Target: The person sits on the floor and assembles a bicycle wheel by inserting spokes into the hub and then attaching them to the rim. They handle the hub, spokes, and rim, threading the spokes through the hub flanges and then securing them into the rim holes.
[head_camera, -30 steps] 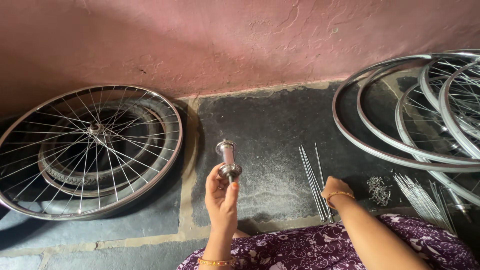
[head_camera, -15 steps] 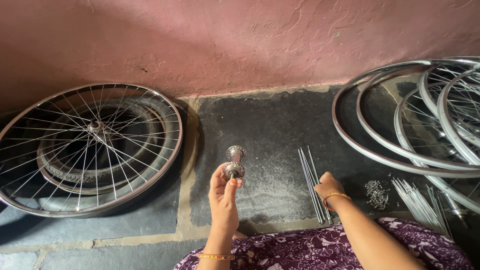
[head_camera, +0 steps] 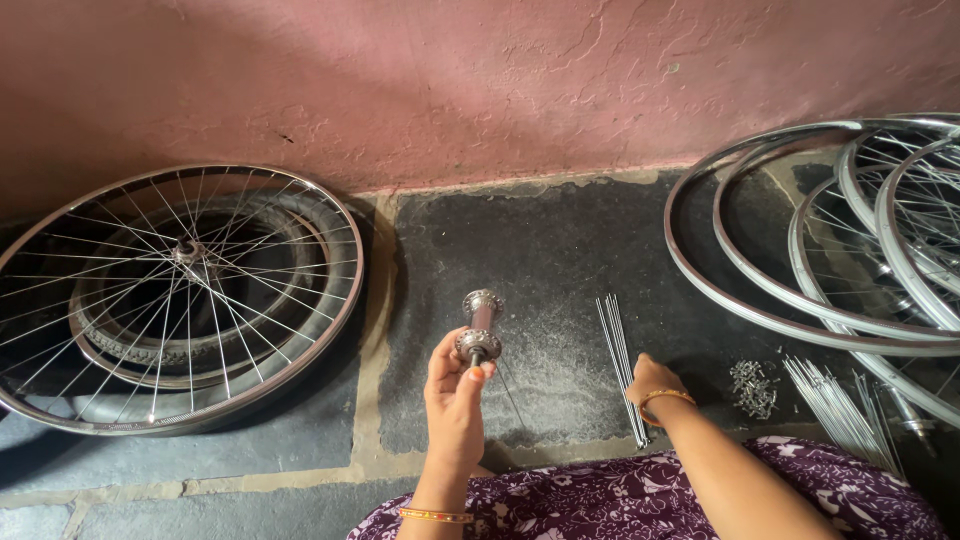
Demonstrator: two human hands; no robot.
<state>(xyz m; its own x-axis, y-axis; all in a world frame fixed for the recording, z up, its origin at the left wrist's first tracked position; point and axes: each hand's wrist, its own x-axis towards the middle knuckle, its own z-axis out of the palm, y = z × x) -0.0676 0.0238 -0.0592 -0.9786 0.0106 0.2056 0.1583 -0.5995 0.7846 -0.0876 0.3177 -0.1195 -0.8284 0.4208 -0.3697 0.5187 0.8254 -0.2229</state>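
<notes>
My left hand (head_camera: 455, 395) holds a small metal wheel hub (head_camera: 480, 325) upright by its lower flange, above the dark stone floor. My right hand (head_camera: 652, 380) is down on the floor at the near end of a thin bundle of loose steel spokes (head_camera: 618, 355), fingers closed on them. The hub is a short axle with a round flange at each end.
A spoked wheel (head_camera: 175, 290) lies flat at the left over a tyre. Several bare rims (head_camera: 800, 250) are stacked at the right. A small heap of nipples (head_camera: 752, 388) and another spoke bundle (head_camera: 840, 410) lie nearby. A pink wall (head_camera: 480, 90) stands behind.
My left hand has turned the hub more upright and held its place. My right hand stays on the spokes, shifted slightly toward their near end.
</notes>
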